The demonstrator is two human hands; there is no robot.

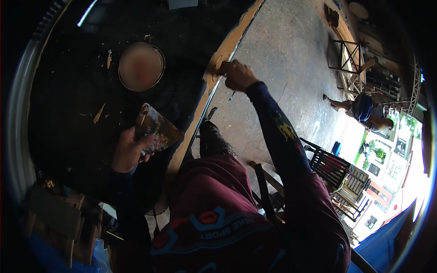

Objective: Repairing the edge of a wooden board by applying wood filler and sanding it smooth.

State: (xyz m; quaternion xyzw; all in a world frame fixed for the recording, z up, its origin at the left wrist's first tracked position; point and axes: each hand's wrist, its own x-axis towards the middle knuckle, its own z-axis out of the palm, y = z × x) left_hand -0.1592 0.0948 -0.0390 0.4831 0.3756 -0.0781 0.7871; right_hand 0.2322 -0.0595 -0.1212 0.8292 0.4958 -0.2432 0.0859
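Observation:
My left hand (129, 151) grips a flat putty board (157, 128), its face smeared with brown and grey filler. It is held above a large black panel (86, 150). Along the panel's right edge runs a rough tan band of filler (198, 109). My right hand (239, 75) is closed at that edge, knuckles up, beside the tan band. Whatever its fingers hold, if anything, is hidden. A round tub or lid (141, 67) with a blurred pinkish-brown middle rests on the panel, beyond my left hand.
Tan scraps (99, 113) lie scattered over the panel. Concrete floor (282, 59) stretches to the right. Farther right are a person (368, 111), a metal frame (349, 59) and a dark slatted rack (325, 167). Wooden pieces (54, 214) stand at the lower left.

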